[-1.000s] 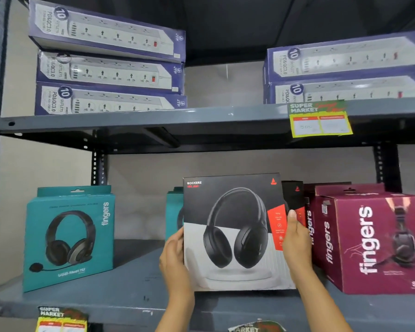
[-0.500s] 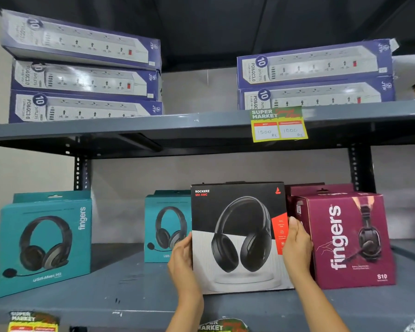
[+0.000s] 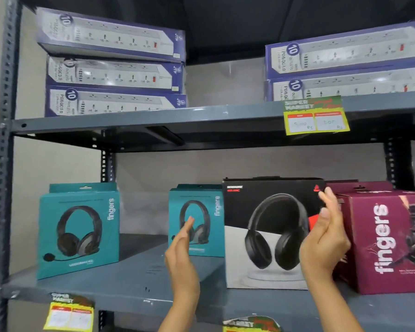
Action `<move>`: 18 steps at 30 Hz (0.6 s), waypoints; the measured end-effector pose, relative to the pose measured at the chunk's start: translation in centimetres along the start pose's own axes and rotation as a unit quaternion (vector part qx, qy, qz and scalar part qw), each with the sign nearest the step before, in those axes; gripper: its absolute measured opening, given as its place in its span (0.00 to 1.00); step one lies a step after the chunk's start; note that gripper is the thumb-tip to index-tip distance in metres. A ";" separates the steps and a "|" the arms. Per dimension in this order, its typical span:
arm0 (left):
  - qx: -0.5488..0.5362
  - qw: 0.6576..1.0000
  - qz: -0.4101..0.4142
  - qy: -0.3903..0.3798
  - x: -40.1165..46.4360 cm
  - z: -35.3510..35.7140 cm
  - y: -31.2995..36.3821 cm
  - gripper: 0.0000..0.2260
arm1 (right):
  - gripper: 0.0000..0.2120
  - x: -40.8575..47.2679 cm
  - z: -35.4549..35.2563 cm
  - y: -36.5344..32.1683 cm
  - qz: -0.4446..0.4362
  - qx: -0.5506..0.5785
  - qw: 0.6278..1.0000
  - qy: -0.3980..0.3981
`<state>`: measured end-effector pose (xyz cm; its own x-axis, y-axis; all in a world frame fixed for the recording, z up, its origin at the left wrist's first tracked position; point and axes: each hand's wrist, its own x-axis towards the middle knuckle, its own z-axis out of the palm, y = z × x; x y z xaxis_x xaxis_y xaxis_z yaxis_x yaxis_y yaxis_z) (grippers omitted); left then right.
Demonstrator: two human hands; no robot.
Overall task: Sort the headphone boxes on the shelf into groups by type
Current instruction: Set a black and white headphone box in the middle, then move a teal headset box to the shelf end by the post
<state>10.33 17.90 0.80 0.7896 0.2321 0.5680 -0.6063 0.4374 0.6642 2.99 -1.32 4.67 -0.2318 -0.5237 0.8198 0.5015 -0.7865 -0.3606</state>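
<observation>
A black-and-white headphone box (image 3: 266, 236) stands upright on the grey lower shelf (image 3: 134, 281), between a teal box (image 3: 197, 219) and a maroon box (image 3: 386, 240). A second teal box (image 3: 78, 230) stands apart at the left. Behind the maroon box another maroon box (image 3: 359, 185) shows only its top. My left hand (image 3: 181, 255) is open in front of the middle teal box, holding nothing. My right hand (image 3: 326, 236) is open at the black box's right edge, fingers spread, gripping nothing.
The upper shelf (image 3: 177, 118) carries three stacked purple power-strip boxes (image 3: 113, 68) at left and two more (image 3: 345, 65) at right. A yellow price tag (image 3: 315, 116) hangs from its edge. More tags (image 3: 68, 312) hang below. A steel upright (image 3: 4, 140) bounds the left.
Both hands have let go of the black box, which now stands on the shelf by itself. My left hand has moved off to the left, and the view has swung.
</observation>
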 end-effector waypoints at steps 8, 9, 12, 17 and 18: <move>0.092 0.988 0.121 0.042 6.8 -9.7 4.6 0.19 | 0.19 -5.3 10.0 -8.7 0.031 0.143 0.988 -0.050; 0.099 0.986 0.126 0.051 7.4 -10.7 5.0 0.19 | 0.18 -6.1 11.1 -9.4 0.044 0.152 0.985 -0.068; 0.131 0.977 0.138 0.094 9.3 -14.4 6.1 0.20 | 0.18 -9.5 15.3 -11.0 0.091 0.182 0.971 -0.123; 0.177 0.967 0.127 0.135 13.7 -21.4 5.8 0.22 | 0.18 -16.8 23.4 -10.9 0.297 0.266 0.883 -0.249; 0.177 0.968 0.117 0.136 14.4 -22.6 5.7 0.23 | 0.18 -18.5 24.8 -10.7 0.346 0.272 0.855 -0.275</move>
<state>20.34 43.32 1.77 0.5935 0.5292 0.6065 -0.7278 0.0312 0.6850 22.62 24.92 4.38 0.6287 -0.4515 0.6332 0.7083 -0.0035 -0.7059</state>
